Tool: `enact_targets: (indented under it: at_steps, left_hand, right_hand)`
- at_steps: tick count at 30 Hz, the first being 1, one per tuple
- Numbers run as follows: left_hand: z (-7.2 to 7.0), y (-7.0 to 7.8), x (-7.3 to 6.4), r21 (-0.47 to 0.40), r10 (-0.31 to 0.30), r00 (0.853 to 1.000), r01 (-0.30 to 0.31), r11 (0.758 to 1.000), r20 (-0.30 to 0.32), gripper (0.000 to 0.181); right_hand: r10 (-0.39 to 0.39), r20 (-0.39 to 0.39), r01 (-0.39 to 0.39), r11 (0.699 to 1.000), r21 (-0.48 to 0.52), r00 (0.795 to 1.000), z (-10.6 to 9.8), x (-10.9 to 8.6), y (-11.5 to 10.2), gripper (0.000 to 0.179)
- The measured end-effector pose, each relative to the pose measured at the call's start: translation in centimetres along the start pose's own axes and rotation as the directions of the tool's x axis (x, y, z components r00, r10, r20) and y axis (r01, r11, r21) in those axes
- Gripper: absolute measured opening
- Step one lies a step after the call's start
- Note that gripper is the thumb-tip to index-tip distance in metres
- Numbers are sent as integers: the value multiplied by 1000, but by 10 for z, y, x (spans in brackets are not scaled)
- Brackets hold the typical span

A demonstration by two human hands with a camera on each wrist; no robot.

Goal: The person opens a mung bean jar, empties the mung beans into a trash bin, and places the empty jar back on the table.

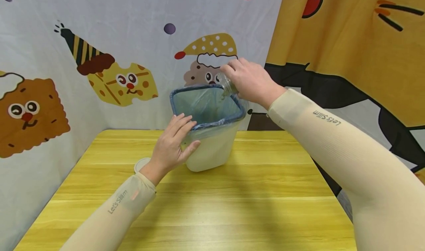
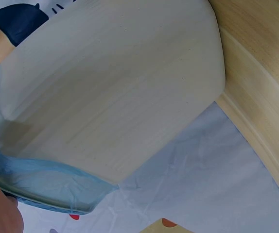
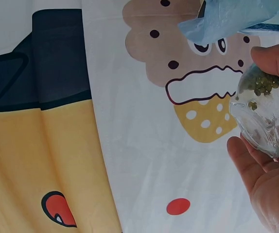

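Note:
My right hand (image 1: 250, 79) grips a small clear glass jar (image 1: 226, 85) and tips it, mouth down, over a white bin (image 1: 212, 151). In the right wrist view, small round greenish beans (image 3: 263, 85) lie inside the jar, and a few greenish specks show below its mouth in the head view. A thin blue plastic bag (image 1: 217, 123) lines the bin and folds over its rim. My left hand (image 1: 172, 144) rests on the near left of the rim with its fingers extended. The bin leans somewhat. Its bottom is hidden from view.
A round white lid (image 1: 142, 165) lies on the yellow wood-grain table (image 1: 212, 214), partly behind my left wrist. Behind the table hangs a cloth (image 1: 132, 29) printed with cartoon food, with a yellow patterned one (image 1: 348, 33) at the right.

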State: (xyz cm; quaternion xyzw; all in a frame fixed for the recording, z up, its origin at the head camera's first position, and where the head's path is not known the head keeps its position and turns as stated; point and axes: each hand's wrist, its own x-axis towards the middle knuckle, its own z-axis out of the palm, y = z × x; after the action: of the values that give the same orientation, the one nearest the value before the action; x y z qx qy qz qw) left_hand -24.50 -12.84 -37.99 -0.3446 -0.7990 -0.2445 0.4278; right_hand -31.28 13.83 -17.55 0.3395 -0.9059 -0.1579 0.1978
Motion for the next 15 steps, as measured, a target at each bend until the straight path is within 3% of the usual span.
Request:
enact_targets:
  at_steps: [10, 15]
  left_hand:
    - [-1, 1, 0, -2, -8, 1000, 8, 1000, 16, 67]
    - [-1, 2, 0, -2, -8, 1000, 8, 1000, 13, 67]
  right_hand:
    - [-55, -95, 52, 998, -30, 994, 4, -1, 2, 68]
    - [-90, -161, 83, 995, -52, 983, 6, -2, 3, 49]
